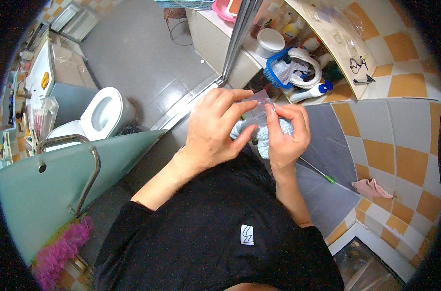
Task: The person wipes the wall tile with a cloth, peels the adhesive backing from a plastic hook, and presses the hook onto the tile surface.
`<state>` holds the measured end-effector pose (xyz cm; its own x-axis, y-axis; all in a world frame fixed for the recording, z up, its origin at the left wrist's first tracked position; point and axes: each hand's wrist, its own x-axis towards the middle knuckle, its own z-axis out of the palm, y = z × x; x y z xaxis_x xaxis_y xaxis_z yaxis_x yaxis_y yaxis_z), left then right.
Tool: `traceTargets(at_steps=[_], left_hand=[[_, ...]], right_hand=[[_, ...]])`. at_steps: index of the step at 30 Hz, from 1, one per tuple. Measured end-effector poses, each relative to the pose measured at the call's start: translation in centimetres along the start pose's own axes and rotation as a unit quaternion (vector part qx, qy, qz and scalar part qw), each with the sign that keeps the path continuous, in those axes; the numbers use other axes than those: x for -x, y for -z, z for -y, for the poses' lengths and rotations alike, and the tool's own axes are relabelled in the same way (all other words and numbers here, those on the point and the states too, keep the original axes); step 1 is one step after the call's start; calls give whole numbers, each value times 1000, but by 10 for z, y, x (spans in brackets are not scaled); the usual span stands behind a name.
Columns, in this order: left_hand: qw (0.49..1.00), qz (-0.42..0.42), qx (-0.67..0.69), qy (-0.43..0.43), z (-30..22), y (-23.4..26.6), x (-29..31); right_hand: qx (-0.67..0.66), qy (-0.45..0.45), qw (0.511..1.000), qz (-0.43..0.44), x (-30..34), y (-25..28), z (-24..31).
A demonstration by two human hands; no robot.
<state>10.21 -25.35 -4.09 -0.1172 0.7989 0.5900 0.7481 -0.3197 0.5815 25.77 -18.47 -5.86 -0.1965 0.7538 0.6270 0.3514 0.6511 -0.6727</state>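
A small clear plastic piece point(260, 112), roughly square, is between my two hands. My right hand point(289, 133) pinches its right edge between thumb and fingers. From the other side, my left hand point(215, 121) holds it with bent fingers at the top and the thumb lower down. I cannot make out exactly what kind of piece it is. Behind and below the hands shows a light blue cloth point(264, 148), partly covered by them.
Ahead on the right, a ledge carries a white tub point(270, 42), a blue basket point(278, 68) and a white bottle point(310, 92). A frosted glass door point(60, 169) and toilet point(104, 114) are left. A green-tipped brush point(329, 179) and pink cloth point(372, 188) are right.
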Motion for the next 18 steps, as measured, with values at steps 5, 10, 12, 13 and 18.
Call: traceTargets(at_steps=[5, 10, 12, 13, 18], left_hand=[[1000, -11, -11, 4, 18, 3, 8], [1000, -14, 27, -6, 28, -1, 12], [999, -6, 31, -29, 33, -1, 11], [999, 3, 37, -33, 34, -1, 10], [998, -32, 4, -46, 38, -4, 9]], right_hand=[[-12, -23, 999, 32, 1, -5, 7], [-29, -41, 997, 55, 1, -7, 5], [-40, -50, 996, 63, 4, -8, 3], [-45, -60, 995, 66, 5, -9, 1], [-62, -75, 994, 58, 7, -11, -1]])
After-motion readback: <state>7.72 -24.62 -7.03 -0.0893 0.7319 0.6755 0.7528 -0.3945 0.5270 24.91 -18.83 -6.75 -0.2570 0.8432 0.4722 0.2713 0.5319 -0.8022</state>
